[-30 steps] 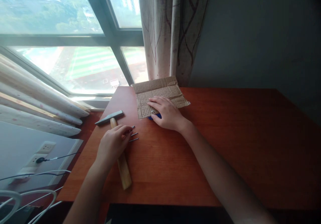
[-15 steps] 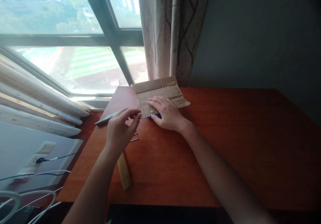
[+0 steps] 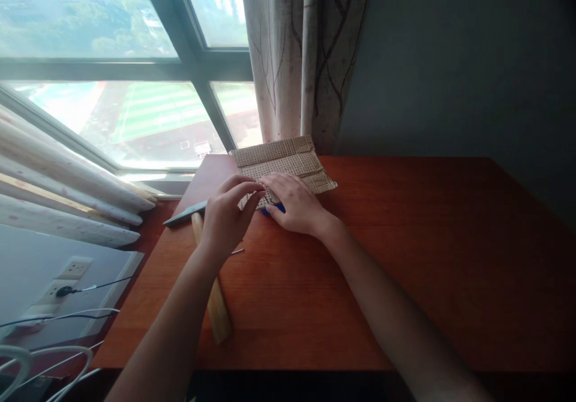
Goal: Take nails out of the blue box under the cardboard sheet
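A tan perforated sheet [image 3: 281, 159] with creases lies at the desk's far edge. My right hand [image 3: 294, 204] rests palm down on its near part, fingers stretched over it. Its thumb is by a blue object [image 3: 274, 208], mostly covered by the hand and sheet. My left hand [image 3: 231, 210] is closed in a pinch over the sheet's near left corner, close to the right fingertips; what it pinches is too small to make out. Beneath the left wrist lies a hammer with a grey head [image 3: 184, 214] and wooden handle [image 3: 218, 315]. A thin metal rod [image 3: 237, 251] lies beside that wrist.
The reddish-brown wooden desk [image 3: 405, 258] stretches right toward a dark wall. A window [image 3: 157, 114] with curtains [image 3: 283, 48] is behind it. Left of the desk are wall sockets [image 3: 63, 279] with a black plug and loose cables.
My left hand has moved right and slightly up, toward the right fingertips. More of the hammer's handle now shows near its head. The right hand stays on the sheet.
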The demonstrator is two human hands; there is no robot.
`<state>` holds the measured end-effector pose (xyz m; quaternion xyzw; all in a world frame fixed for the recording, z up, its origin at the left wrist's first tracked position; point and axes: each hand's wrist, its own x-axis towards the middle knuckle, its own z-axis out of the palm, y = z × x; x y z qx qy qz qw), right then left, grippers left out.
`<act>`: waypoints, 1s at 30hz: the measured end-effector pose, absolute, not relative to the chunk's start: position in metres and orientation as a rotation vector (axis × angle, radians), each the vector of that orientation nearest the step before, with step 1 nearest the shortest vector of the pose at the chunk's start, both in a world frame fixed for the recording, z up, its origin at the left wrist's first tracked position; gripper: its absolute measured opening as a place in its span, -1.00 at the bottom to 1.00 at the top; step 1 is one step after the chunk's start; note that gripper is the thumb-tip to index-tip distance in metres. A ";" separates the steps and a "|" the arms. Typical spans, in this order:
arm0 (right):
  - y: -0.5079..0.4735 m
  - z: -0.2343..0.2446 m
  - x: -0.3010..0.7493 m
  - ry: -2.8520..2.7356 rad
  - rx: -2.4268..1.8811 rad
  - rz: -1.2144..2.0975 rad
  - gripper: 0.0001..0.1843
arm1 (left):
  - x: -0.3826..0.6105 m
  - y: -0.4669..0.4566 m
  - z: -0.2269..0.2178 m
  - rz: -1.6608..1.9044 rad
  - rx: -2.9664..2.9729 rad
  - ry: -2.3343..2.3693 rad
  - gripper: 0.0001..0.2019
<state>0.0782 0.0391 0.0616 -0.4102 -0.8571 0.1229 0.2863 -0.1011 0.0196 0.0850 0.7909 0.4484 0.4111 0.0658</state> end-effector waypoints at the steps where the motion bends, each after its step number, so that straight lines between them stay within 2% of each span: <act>1: 0.039 0.062 0.078 -2.296 -1.093 0.327 -0.42 | -0.101 0.017 0.084 1.268 2.355 1.340 -0.87; 6: 0.040 0.060 0.079 -2.302 -1.091 0.315 -0.43 | -0.103 0.012 0.083 1.375 2.109 1.508 -0.88; 10: 0.041 0.059 0.079 -2.295 -1.095 0.333 -0.43 | -0.110 0.014 0.102 1.627 1.886 1.543 -0.85; 13: 0.041 0.059 0.080 -2.297 -1.096 0.351 -0.42 | -0.119 0.012 0.112 1.666 1.873 1.545 -0.85; 16: 0.041 0.059 0.079 -2.301 -1.094 0.344 -0.42 | -0.133 0.004 0.103 1.526 1.982 1.685 -0.86; 24: 0.040 0.062 0.078 -2.288 -1.094 0.325 -0.44 | -0.173 -0.019 0.041 0.644 2.410 1.721 -0.79; 30: 0.041 0.061 0.079 -2.280 -1.073 0.324 -0.46 | -0.175 -0.024 0.037 0.533 2.380 1.809 -0.73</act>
